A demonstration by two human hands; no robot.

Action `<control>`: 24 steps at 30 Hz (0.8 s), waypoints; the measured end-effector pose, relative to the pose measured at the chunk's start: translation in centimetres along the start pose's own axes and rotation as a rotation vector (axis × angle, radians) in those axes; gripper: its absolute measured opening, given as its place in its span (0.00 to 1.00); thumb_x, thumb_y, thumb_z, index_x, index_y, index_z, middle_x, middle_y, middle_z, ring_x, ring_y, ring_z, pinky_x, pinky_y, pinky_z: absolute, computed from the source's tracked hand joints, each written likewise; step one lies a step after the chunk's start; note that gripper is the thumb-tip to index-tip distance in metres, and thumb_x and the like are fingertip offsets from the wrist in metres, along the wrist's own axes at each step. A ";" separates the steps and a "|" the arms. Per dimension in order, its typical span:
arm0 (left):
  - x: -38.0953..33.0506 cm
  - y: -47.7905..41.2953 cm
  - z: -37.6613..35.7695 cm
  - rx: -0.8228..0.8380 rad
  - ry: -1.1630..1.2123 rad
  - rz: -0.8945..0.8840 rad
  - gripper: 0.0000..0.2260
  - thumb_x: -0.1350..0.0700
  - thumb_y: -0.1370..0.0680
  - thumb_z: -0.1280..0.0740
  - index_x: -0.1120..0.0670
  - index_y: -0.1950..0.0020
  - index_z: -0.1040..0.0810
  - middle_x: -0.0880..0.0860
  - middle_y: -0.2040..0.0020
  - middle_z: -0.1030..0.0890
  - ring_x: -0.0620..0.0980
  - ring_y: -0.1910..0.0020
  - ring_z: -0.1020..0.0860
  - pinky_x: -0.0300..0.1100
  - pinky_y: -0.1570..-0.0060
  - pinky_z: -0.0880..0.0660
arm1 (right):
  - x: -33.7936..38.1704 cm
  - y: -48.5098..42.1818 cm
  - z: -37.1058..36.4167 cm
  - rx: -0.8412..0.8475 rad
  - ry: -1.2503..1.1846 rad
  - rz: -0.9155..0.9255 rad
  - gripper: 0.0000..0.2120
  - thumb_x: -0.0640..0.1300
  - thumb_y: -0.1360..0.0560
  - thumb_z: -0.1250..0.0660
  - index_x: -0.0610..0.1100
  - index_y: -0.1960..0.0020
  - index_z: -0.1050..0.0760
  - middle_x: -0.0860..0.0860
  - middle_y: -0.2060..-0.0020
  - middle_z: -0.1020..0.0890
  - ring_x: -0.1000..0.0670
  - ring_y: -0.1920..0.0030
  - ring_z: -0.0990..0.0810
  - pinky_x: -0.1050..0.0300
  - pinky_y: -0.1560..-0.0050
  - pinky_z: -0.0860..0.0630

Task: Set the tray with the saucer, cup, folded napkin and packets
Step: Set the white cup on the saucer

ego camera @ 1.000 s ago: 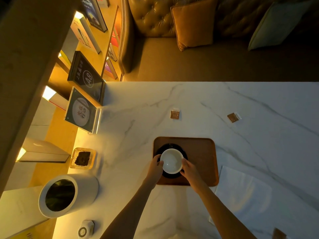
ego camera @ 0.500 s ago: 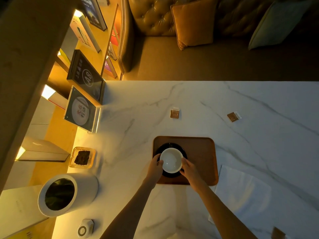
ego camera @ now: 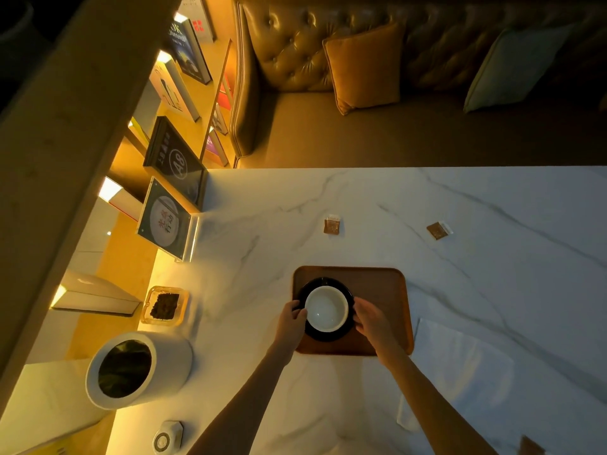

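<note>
A brown wooden tray [ego camera: 381, 290] lies on the white marble table [ego camera: 492, 198]. On its left half sits a black saucer [ego camera: 323, 281] with a white cup [ego camera: 326, 308] standing in it. My left hand [ego camera: 290, 318] grips the saucer's left edge beside the cup. My right hand [ego camera: 372, 318] touches the cup and saucer on the right side. A white napkin [ego camera: 460, 362] lies flat to the right of the tray. Two brown packets lie beyond the tray, one [ego camera: 331, 224] straight ahead and one [ego camera: 438, 229] further right. A third packet [ego camera: 530, 446] shows at the bottom right.
A white cylindrical bin [ego camera: 138, 369] stands at the near left, with a glass ashtray [ego camera: 164, 305] behind it. An acrylic sign holder [ego camera: 164, 223] stands at the table's left edge. A small round device [ego camera: 166, 438] lies near the front. A leather sofa with cushions [ego camera: 364, 67] lies beyond the table.
Both hands stay at the cup and saucer on the tray; the view has shifted only slightly. Nothing else has moved.
</note>
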State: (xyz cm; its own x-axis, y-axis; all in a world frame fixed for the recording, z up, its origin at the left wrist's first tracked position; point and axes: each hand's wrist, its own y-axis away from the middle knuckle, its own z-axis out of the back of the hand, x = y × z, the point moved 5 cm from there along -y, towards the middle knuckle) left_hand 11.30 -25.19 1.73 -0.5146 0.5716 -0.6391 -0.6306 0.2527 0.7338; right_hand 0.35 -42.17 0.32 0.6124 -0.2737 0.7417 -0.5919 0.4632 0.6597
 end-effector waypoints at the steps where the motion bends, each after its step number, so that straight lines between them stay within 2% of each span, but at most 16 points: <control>1: -0.2 0.5 0.3 -0.003 -0.019 -0.013 0.18 0.55 0.18 0.42 0.56 0.29 0.35 0.57 0.38 0.24 0.56 0.43 0.23 0.50 0.41 0.24 | 0.1 0.5 0.7 -0.024 -0.007 0.020 0.18 0.50 0.20 0.41 0.43 0.33 0.29 0.46 0.41 0.22 0.46 0.40 0.23 0.46 0.37 0.26; 4: -0.8 2.0 1.3 -0.026 -0.047 -0.056 0.16 0.55 0.18 0.43 0.57 0.31 0.33 0.59 0.40 0.23 0.57 0.43 0.23 0.53 0.40 0.23 | 0.6 2.5 2.9 -0.101 0.027 0.115 0.12 0.49 0.21 0.40 0.47 0.42 0.23 0.48 0.47 0.18 0.48 0.45 0.20 0.50 0.42 0.24; 7: -1.4 3.9 1.8 -0.042 -0.081 -0.103 0.15 0.56 0.19 0.43 0.58 0.33 0.30 0.59 0.40 0.24 0.57 0.43 0.24 0.54 0.39 0.24 | 0.9 5.1 4.8 -0.183 0.105 0.207 0.07 0.46 0.21 0.38 0.50 0.49 0.21 0.49 0.52 0.17 0.49 0.49 0.19 0.53 0.46 0.23; 10: -1.2 6.0 1.8 -0.036 -0.176 -0.170 0.14 0.57 0.18 0.43 0.59 0.34 0.29 0.58 0.41 0.23 0.56 0.43 0.24 0.53 0.40 0.25 | -0.7 8.4 6.8 -0.233 0.260 0.257 0.08 0.50 0.22 0.37 0.50 0.48 0.21 0.52 0.55 0.17 0.54 0.53 0.20 0.63 0.56 0.26; 12: -0.5 7.2 1.6 -0.017 -0.230 -0.199 0.14 0.57 0.18 0.43 0.59 0.34 0.28 0.60 0.41 0.24 0.59 0.42 0.24 0.53 0.41 0.26 | -2.7 10.4 8.0 -0.262 0.331 0.266 0.09 0.51 0.22 0.37 0.49 0.46 0.22 0.53 0.55 0.18 0.54 0.53 0.20 0.62 0.54 0.26; 17: 1.4 9.4 0.3 0.045 -0.322 -0.220 0.12 0.58 0.18 0.42 0.62 0.38 0.27 0.60 0.44 0.24 0.60 0.43 0.25 0.51 0.43 0.26 | -7.6 14.6 11.3 -0.325 0.305 0.198 0.09 0.49 0.23 0.36 0.48 0.46 0.22 0.52 0.53 0.18 0.51 0.49 0.20 0.59 0.48 0.26; 19: 1.6 10.1 -0.8 0.084 -0.345 -0.230 0.10 0.59 0.18 0.42 0.62 0.42 0.26 0.61 0.47 0.24 0.59 0.48 0.25 0.48 0.50 0.28 | -8.5 15.8 12.5 -0.332 0.291 0.187 0.09 0.48 0.23 0.36 0.48 0.44 0.22 0.53 0.52 0.18 0.52 0.47 0.20 0.59 0.47 0.27; 21: 1.4 10.8 -2.0 0.117 -0.367 -0.249 0.07 0.60 0.19 0.43 0.60 0.51 0.27 0.59 0.54 0.26 0.55 0.56 0.28 0.46 0.56 0.33 | -8.8 16.7 13.6 -0.343 0.268 0.185 0.09 0.48 0.23 0.36 0.48 0.44 0.22 0.54 0.51 0.19 0.52 0.47 0.21 0.60 0.46 0.28; 24: 1.2 11.6 -4.0 0.143 -0.382 -0.261 0.06 0.60 0.19 0.43 0.57 0.55 0.30 0.58 0.58 0.29 0.52 0.59 0.31 0.45 0.57 0.36 | -8.9 17.7 15.2 -0.378 0.236 0.184 0.10 0.46 0.23 0.35 0.46 0.43 0.22 0.51 0.49 0.18 0.53 0.47 0.22 0.59 0.44 0.27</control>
State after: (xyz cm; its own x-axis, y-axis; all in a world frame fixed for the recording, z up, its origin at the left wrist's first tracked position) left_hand 1.07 -24.67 8.57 -0.0828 0.7142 -0.6951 -0.6105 0.5149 0.6018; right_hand -23.56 -44.37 7.27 0.6436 0.0200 0.7651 -0.4960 0.7722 0.3971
